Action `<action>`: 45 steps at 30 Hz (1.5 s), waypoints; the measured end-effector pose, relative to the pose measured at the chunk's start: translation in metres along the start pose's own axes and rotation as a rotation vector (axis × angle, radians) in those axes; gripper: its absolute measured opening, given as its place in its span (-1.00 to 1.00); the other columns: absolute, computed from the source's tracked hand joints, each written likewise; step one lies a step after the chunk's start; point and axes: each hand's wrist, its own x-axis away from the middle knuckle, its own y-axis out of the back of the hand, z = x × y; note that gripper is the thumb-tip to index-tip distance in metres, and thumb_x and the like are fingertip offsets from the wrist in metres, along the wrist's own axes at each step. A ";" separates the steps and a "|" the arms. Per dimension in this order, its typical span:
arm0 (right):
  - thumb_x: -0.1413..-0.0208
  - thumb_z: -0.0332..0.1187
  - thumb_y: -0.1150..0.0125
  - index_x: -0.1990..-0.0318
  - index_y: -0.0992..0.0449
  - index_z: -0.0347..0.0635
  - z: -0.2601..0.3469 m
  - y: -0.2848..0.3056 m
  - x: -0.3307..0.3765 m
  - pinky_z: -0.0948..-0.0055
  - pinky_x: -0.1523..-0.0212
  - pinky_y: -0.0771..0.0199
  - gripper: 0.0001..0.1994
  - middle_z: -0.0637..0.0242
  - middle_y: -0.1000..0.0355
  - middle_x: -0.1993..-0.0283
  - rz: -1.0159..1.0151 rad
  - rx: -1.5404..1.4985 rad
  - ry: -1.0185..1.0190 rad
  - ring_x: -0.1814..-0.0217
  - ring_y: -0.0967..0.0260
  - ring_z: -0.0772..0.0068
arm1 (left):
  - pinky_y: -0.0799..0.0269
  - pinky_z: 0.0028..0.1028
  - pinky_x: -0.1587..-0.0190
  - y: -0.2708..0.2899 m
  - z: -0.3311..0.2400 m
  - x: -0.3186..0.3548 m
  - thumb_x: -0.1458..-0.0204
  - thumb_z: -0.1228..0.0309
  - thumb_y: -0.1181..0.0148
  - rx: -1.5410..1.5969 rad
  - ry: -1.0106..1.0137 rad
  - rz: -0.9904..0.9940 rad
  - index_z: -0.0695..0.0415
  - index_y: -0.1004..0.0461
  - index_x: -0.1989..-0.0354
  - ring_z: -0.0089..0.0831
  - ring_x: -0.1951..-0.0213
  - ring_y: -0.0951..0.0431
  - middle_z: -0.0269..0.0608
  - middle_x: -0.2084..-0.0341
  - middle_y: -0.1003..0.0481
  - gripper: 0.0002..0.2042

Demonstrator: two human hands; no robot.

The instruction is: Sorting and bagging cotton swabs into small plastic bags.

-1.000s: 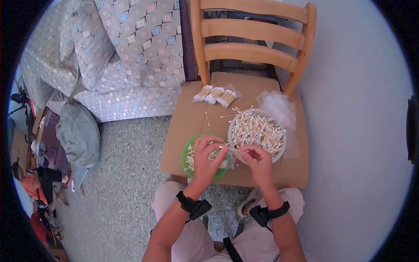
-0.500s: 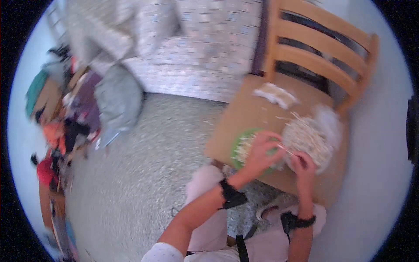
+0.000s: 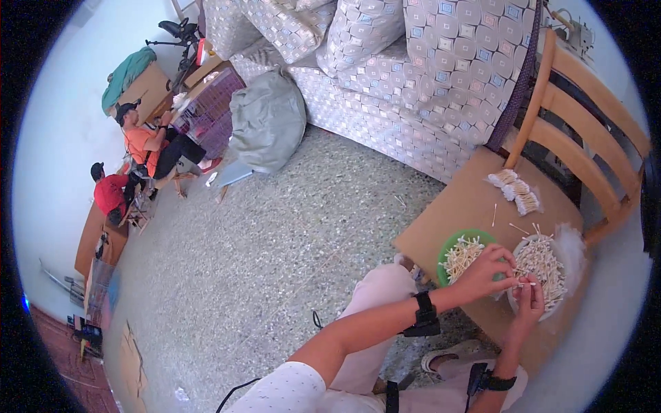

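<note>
Over the seat of a wooden chair (image 3: 441,230), both my hands meet at a cotton swab (image 3: 529,283). My right hand (image 3: 530,303) pinches it, and the fingertips of my left hand (image 3: 487,272) close at its left end, though the exact grip is partly hidden. Under my left hand is a green bowl (image 3: 443,267) heaped with cotton swabs (image 3: 461,256). A pale bowl (image 3: 556,308), lined with clear plastic (image 3: 575,251) and full of cotton swabs (image 3: 540,261), stands behind and beside my right hand.
Small packed bundles of swabs (image 3: 515,191) lie toward the chair's back, with a loose swab (image 3: 494,215) nearby. A patterned sofa (image 3: 406,103) stands beyond. A grey-green sack (image 3: 267,120) rests on the floor at far left, near two seated people (image 3: 146,141).
My view has swung left, so chair, bowls and hands now sit farther right and lower in the picture. Both hands stay together at a cotton swab over the bowls.
</note>
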 end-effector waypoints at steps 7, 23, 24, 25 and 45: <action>-0.22 -0.30 -0.04 -0.12 -0.36 -0.29 0.007 -0.003 0.001 0.51 0.17 -0.43 -0.63 0.20 -0.46 0.11 0.114 0.001 -0.012 0.20 -0.38 0.46 | -0.17 -0.20 -0.12 0.003 -0.008 0.002 0.07 0.19 -0.27 0.038 0.006 -0.002 0.06 -0.44 0.46 -0.15 -0.02 -0.29 -0.20 0.16 -0.38 -0.77; -0.15 -0.44 -0.13 0.15 -0.52 -0.27 0.010 -0.003 0.003 0.59 0.24 -0.42 -0.84 0.27 -0.50 0.19 -0.117 0.015 0.089 0.28 -0.44 0.53 | -0.28 -0.22 -0.06 0.022 -0.006 0.005 0.15 0.37 -0.28 -0.413 -0.138 0.414 -0.02 -0.31 -0.16 -0.12 0.05 -0.41 -0.10 0.15 -0.45 -0.41; -0.14 -0.45 -0.15 0.18 -0.55 -0.27 0.009 -0.001 0.002 0.60 0.25 -0.42 -0.85 0.30 -0.49 0.20 -0.125 -0.003 0.104 0.27 -0.43 0.55 | -0.27 -0.21 -0.05 0.018 -0.008 0.003 0.15 0.37 -0.28 -0.426 -0.119 0.355 -0.02 -0.31 -0.16 -0.11 0.05 -0.40 -0.09 0.15 -0.45 -0.41; -0.12 -0.46 -0.16 0.17 -0.55 -0.27 0.005 0.005 -0.001 0.61 0.25 -0.42 -0.84 0.33 -0.48 0.22 -0.129 0.149 0.219 0.28 -0.41 0.58 | -0.27 -0.21 -0.05 0.015 -0.010 0.002 0.15 0.37 -0.28 -0.422 -0.123 0.364 -0.02 -0.31 -0.16 -0.11 0.05 -0.40 -0.09 0.15 -0.45 -0.41; -0.02 -0.43 -0.24 0.23 -0.56 -0.17 0.015 -0.015 0.011 0.43 0.23 -0.47 -0.86 0.25 -0.55 0.28 -0.098 0.202 0.170 0.29 -0.51 0.41 | -0.26 -0.29 -0.11 0.010 -0.017 0.002 0.25 0.49 -0.37 -0.287 0.009 0.211 0.08 -0.38 -0.05 -0.13 0.00 -0.40 -0.12 0.07 -0.44 -0.44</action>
